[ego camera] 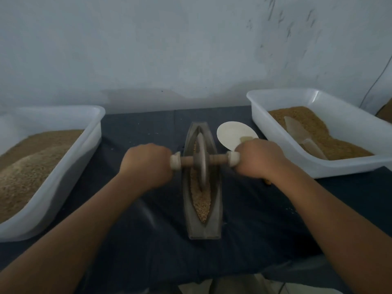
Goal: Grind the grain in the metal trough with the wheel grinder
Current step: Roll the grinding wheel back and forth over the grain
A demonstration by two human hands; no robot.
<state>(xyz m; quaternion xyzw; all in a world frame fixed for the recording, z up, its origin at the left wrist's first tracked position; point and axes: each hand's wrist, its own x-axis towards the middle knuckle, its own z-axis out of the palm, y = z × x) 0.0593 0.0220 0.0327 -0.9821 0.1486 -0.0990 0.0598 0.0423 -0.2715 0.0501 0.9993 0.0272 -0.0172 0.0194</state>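
View from the head, looking down. A narrow, boat-shaped metal trough (216,209) lies lengthways at the middle of a dark, cloth-covered worktop (148,240), pointing away from the person. Pale grain (201,205) fills its groove. The wheel grinder (202,160), a metal disc on a wooden axle, stands upright in the groove near mid-length.

The left hand (146,164) is wrapped round one axle end and the right hand (258,160) round the other. The disc looks heavy and rigid, and its thin rim would likely tip, so an even hold on both ends suits it. The grain is loose and could spill.

A white plastic tub (72,172) of grain sits to the left. A second tub (307,164) to the right holds a translucent scoop (303,136). A pale round plate (233,132) lies just beside the trough.
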